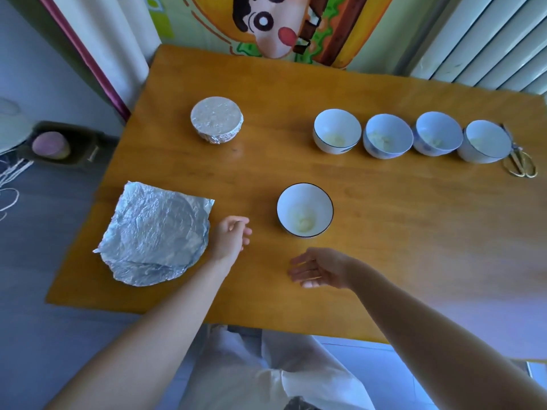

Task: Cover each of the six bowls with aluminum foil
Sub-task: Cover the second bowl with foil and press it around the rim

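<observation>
One bowl wrapped in foil [216, 123] stands at the back left of the wooden table [384, 232]. An uncovered white bowl [305, 210] sits near the middle, with a little pale food in it. Several more uncovered bowls [411, 136] stand in a row at the back right. A stack of crumpled foil sheets [155, 233] lies at the front left. My left hand [231, 238] hovers just right of the foil, fingers loosely curled, holding nothing. My right hand [318, 269] hangs relaxed and empty in front of the middle bowl.
Gold-handled scissors [522, 162] lie at the right end of the bowl row. A cartoon rug [266, 25] and a radiator [488, 39] lie beyond the table's far edge. A dark bin [63, 146] stands on the floor to the left.
</observation>
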The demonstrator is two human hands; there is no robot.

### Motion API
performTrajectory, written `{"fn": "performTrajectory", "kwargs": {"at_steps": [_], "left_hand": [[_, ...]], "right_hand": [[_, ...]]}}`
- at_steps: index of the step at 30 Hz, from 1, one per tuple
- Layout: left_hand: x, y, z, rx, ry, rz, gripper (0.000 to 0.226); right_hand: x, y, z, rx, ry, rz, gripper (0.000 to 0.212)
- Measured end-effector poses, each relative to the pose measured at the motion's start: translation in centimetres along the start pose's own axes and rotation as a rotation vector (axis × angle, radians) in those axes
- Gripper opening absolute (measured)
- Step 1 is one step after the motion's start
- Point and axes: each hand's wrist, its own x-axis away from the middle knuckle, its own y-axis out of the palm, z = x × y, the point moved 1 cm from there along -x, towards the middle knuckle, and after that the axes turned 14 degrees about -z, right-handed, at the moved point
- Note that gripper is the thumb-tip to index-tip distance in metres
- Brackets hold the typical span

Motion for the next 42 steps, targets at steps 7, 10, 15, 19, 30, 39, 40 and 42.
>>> {"fn": "performTrajectory", "kwargs": {"at_steps": [7,10,15,19,30,39,40,42], "left_hand": [[2.5,-11.8,-4.6,-0.073,0.037,0.285,0.022],[3.1,-17.3,-7.2,-0.184,-0.06,0.491,0.021],[1.7,-21.9,-10.7,-0.163,-0.294,0.423,0.051],[1.1,-22.0,-10.3,-0.02,-0.225,0.321,0.063],[-1.1,-23.1,-10.6,0.119,-0.282,0.319,0.051],[-1.3,-23.5,-9.3,-0.131,-0.171,0.358,0.012],[-1.2,-23.5,-9.1,-0.175,-0.166,0.358,0.012],[-1.1,-23.6,-8.9,-0.22,-0.162,0.36,0.011]], "right_hand": [[-4.7,10.8,-4.0,0.105,-0.216,0.022,0.018],[-7.2,14.8,-4.5,0.123,-0.229,0.084,0.012],[-11.5,18.5,-3.7,0.156,-0.27,0.272,0.025],[-12.8,19.5,-3.4,0.172,-0.254,0.356,0.024],[-12.1,19.3,-3.7,0.277,-0.213,0.322,0.011],[-10.5,18.0,-3.9,0.327,-0.298,0.509,0.009],[-10.5,17.7,-4.0,0.348,-0.314,0.552,0.007],[-10.2,17.4,-4.1,0.423,-0.341,0.613,0.006]]}}
